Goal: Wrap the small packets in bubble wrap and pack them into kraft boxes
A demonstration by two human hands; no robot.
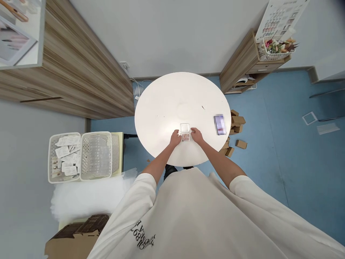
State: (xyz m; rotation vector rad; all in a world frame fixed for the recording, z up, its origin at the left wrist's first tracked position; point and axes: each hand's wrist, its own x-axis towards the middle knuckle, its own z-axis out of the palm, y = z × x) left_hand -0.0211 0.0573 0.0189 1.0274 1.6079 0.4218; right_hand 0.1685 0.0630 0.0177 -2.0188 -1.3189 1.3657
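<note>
A small clear plastic case (184, 127) lies on the round white table (167, 97) with its lid raised toward the far side. In its near half sit rows of pinkish pieces that look like press-on nails (185, 137). At the case's left edge is my left hand (175, 138), its fingers closed against the side. My right hand (197, 135) is just off the right edge, fingers a little apart, with nothing visible in them.
A blurred purple item (220, 124) lies on the table's right side. Small cardboard boxes (237, 122) are on the floor beyond it. To the left stand white baskets with cards (65, 151) and clear cases (99, 154). A wooden cabinet (91, 72) rises behind them.
</note>
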